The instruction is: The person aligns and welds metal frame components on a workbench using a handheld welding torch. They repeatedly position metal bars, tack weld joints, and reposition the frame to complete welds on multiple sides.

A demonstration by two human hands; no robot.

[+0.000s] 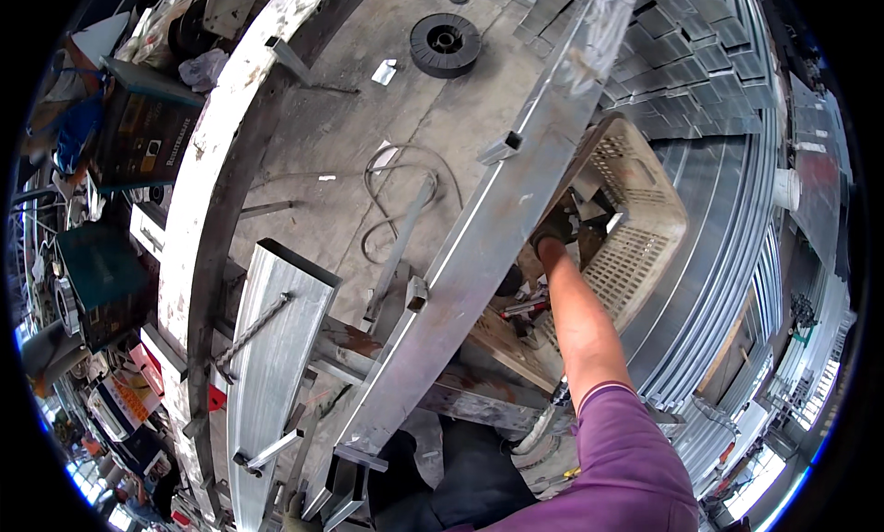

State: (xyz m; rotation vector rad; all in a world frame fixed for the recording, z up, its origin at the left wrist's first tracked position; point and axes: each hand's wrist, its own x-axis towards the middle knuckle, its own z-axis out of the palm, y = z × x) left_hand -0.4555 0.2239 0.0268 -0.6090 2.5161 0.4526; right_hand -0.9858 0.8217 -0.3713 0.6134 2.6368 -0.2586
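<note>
My right arm reaches down into a beige plastic crate point(658, 224). My right hand point(555, 230), in a dark glove, is among loose metal offcuts and tools there; its fingers are hidden. A red-and-grey tool point(527, 307) lies in the crate near my forearm. At the lower edge, my left hand point(300, 514), also gloved, shows only in small part next to the open end of a square metal tube point(345, 481); its fingers cannot be made out. A long, wide metal beam point(479, 228) runs diagonally beside the crate, with short tube pieces on its edge.
A galvanized channel point(281, 348) with a twisted rod point(253, 337) on it lies to the left. Beyond it runs a long white-worn beam point(198, 201). A black spool point(446, 44) and a cable point(405, 150) lie on the floor. Stacked metal tubes point(681, 63) stand at the right.
</note>
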